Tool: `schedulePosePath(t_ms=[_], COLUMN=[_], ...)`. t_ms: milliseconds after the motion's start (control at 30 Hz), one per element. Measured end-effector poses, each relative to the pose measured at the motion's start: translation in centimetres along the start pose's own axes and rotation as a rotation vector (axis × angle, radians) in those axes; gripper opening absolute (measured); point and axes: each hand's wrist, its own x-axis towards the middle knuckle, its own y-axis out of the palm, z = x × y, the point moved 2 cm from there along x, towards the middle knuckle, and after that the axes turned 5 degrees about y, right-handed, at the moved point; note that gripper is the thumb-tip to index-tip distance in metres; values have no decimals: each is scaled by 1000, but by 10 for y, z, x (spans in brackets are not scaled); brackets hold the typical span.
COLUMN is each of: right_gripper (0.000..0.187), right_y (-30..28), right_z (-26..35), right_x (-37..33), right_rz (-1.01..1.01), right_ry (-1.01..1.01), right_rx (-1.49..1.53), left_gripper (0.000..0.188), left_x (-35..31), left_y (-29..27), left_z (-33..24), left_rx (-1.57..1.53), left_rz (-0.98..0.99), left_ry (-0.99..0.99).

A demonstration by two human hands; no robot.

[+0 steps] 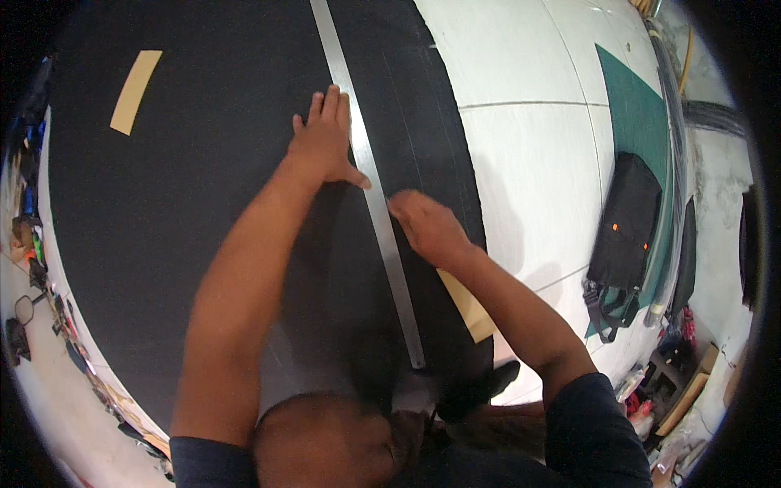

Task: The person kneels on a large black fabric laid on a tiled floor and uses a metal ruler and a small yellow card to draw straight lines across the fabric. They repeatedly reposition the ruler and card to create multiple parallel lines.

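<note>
A long metal ruler [382, 220] lies along a large black sheet [179, 211] spread on a white table [529, 154]. My left hand [325, 138] presses flat on the sheet, fingers spread, its thumb resting on the ruler's left edge. Just right of the ruler, my right hand [427, 228] is closed with its fingertips against the ruler's right edge; whatever it grips is hidden. A tan strip [468, 305] lies under my right forearm at the sheet's edge.
Another tan strip [136, 91] lies on the sheet at the far left. A black bag [626, 224] rests on a green mat [639, 114] at the table's right side. Clutter lines the floor at the left edge and lower right corner.
</note>
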Motion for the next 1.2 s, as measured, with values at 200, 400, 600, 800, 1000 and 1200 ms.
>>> schedulePosePath(t_ms=[200,400,600,800,1000,1200], right_gripper=[25,22,16,16,16,18], right_y=[22,25,24,26,20,23], right_z=[0,-1,1,-2,2,1], right_x=[-113,-142,-153,-156,-152,-137], right_rz=[113,109,131,138,162,191], right_ry=[-65,-76,-62,-80,-79,-31], right_rx=[59,82,80,36,42,-55], left_gripper=[161,162,163,163,162,163], left_x=[-2,1,1,0,-1,3], left_y=[9,9,7,9,7,8], left_z=[2,2,0,2,0,0], left_rx=[36,65,62,56,51,71], left_rz=[-26,-2,15,9,25,28], left_ry=[-6,-10,-15,-19,-23,-16])
